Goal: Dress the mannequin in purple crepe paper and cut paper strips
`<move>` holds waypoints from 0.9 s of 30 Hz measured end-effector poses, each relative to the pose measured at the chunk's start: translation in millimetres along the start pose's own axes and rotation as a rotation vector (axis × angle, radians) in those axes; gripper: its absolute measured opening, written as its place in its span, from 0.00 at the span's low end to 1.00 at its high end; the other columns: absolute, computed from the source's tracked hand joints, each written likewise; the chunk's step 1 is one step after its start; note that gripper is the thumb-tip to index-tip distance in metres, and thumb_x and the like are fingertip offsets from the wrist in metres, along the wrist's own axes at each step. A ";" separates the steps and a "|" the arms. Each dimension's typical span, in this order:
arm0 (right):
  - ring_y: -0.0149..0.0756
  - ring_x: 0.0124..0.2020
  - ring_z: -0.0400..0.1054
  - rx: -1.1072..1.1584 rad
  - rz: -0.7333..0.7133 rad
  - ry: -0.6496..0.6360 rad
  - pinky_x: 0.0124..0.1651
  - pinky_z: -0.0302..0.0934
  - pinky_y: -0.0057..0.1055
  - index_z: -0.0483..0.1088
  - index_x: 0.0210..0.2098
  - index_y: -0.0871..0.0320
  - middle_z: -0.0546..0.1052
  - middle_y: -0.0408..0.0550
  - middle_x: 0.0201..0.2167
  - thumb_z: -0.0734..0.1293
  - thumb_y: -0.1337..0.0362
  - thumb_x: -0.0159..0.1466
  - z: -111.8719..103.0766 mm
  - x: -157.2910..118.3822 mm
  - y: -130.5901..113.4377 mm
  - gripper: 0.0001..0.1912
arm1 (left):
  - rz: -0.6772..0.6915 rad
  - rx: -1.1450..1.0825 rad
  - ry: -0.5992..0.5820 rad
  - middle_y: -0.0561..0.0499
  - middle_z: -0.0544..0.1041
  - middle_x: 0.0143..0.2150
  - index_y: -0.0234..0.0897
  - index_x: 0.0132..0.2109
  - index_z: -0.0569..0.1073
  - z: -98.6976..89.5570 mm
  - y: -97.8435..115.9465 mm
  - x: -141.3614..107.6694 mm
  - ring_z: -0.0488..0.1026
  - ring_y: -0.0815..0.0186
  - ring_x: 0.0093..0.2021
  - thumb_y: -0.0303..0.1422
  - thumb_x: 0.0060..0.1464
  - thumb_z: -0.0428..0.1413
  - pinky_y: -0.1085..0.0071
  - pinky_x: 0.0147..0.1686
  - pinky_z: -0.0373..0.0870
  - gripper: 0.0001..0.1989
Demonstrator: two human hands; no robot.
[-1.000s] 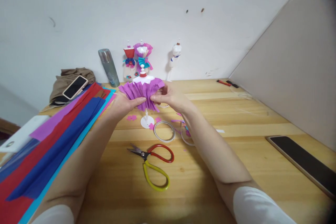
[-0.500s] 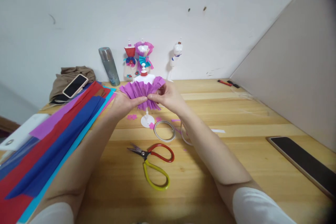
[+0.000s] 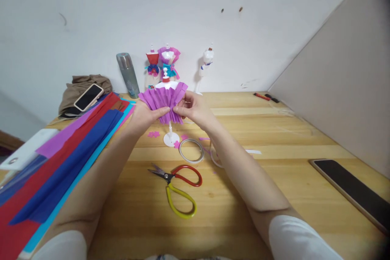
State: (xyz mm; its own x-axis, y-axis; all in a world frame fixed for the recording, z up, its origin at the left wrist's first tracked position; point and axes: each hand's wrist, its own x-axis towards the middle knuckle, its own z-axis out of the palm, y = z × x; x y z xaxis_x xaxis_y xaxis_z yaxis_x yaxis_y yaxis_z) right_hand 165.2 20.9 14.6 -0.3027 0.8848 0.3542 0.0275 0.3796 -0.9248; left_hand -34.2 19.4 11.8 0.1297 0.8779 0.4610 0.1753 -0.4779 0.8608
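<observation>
My thumbs, nearly touching half a second ago, now sit slightly apart; left hand (image 3: 144, 117) and right hand (image 3: 197, 110) pinch purple pleated paper (image 3: 160, 99) against the miniature dress form (image 3: 167, 85), gather seemingly held.

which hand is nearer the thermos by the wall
Left. The left hand is in front of the thermos and slightly to its right; the right hand is farther right, at the right side of the pleated purple paper.

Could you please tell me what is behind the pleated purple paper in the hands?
Behind the purple paper is a white dress form: its shoulders and red neck band show above, its round base below. The paper covers its torso, which cannot be seen.
</observation>
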 end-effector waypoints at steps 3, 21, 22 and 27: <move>0.32 0.26 0.65 -0.032 0.003 0.012 0.32 0.61 0.33 0.66 0.32 0.54 0.70 0.38 0.25 0.78 0.52 0.53 0.7 -1.8 -3.8 0.20 | -0.009 0.021 0.027 0.45 0.88 0.45 0.40 0.45 0.81 -1.0 1.2 0.2 0.85 0.48 0.51 0.45 0.43 0.75 0.51 0.57 0.82 0.24; 0.35 0.28 0.64 -0.186 -0.037 0.146 0.32 0.60 0.34 0.62 0.27 0.52 0.67 0.40 0.23 0.68 0.62 0.55 1.5 -0.9 -1.1 0.09 | -0.040 0.051 0.032 0.45 0.88 0.45 0.39 0.44 0.82 -1.3 1.9 -2.5 0.85 0.48 0.50 0.45 0.43 0.75 0.50 0.57 0.82 0.23; 0.35 0.28 0.64 -0.183 -0.036 0.137 0.32 0.60 0.33 0.62 0.27 0.52 0.67 0.40 0.23 0.69 0.62 0.55 1.7 -0.9 -1.2 0.09 | -0.036 0.044 0.029 0.45 0.88 0.45 0.39 0.44 0.82 -1.2 1.8 -2.5 0.85 0.48 0.50 0.46 0.43 0.75 0.50 0.57 0.82 0.23; 0.34 0.27 0.63 -0.175 -0.048 0.074 0.31 0.59 0.33 0.63 0.26 0.53 0.67 0.40 0.23 0.69 0.60 0.54 1.8 -0.8 -1.4 0.09 | -0.005 0.020 -0.015 0.46 0.87 0.39 0.39 0.41 0.81 -1.0 0.2 -2.2 0.84 0.50 0.50 0.48 0.46 0.74 0.54 0.54 0.82 0.22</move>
State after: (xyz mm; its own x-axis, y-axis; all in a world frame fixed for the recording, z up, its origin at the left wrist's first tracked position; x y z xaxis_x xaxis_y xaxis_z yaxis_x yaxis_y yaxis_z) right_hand 163.8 19.2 15.4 -0.2372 0.8795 0.4126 0.1820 0.4574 -0.8704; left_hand -35.4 17.5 11.1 0.1439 0.8797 0.4533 0.1952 -0.4743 0.8585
